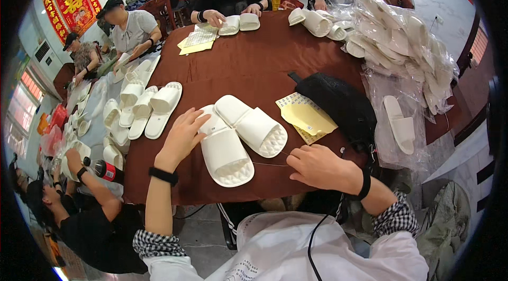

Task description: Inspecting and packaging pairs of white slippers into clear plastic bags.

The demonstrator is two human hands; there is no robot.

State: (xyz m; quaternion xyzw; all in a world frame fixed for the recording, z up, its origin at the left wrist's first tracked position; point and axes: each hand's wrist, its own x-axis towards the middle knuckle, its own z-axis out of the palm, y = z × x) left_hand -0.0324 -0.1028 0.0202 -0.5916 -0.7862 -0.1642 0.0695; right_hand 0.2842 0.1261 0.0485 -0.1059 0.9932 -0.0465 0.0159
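two slippers (226,150) lie on the brown table (233,69), between the spread left hand (183,134) and the curled right hand (324,166); whether the right one pinches something, i cannot tell.

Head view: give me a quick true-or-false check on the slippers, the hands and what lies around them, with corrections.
1. Two white slippers lie between the left hand and right hand. True.
2. The yellow sheets lie left of those slippers. False: the yellow sheets lie to their right.
3. The right hand grips the black bag. False: its fingers are curled, apart from the black bag.
4. A dark bottle with a red label is at the table's left side. True.
5. The tablecloth is blue. False: the tablecloth is brown.
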